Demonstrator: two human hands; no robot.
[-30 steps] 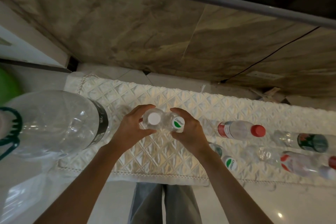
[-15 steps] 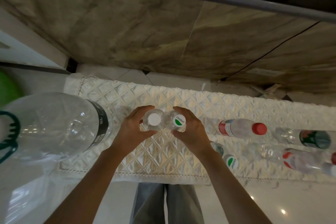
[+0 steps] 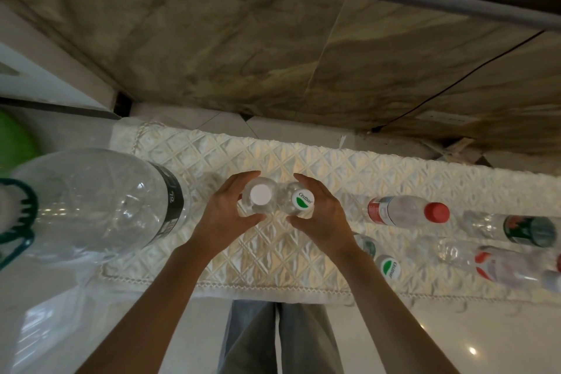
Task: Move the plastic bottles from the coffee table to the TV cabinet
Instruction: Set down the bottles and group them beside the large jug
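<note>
Two small clear plastic bottles stand upright side by side on the white quilted cloth (image 3: 273, 255) that covers the cabinet top. My left hand (image 3: 226, 215) wraps the bottle with the plain white cap (image 3: 260, 195). My right hand (image 3: 321, 220) wraps the bottle with the white-and-green cap (image 3: 302, 200). The two bottles touch each other. Further right, another green-and-white capped bottle (image 3: 389, 268) stands by my right wrist, and a red-capped bottle (image 3: 406, 211) stands upright.
A very large clear water jug (image 3: 91, 206) with a dark green handle fills the left side. More bottles, one with a dark green label (image 3: 529, 231) and one red and white (image 3: 510, 266), sit at the far right. A marble wall and grey bar rise behind the cabinet.
Both hands stay closed around the two bottles in nearly the same spot on the cloth. The view has shifted only slightly.
</note>
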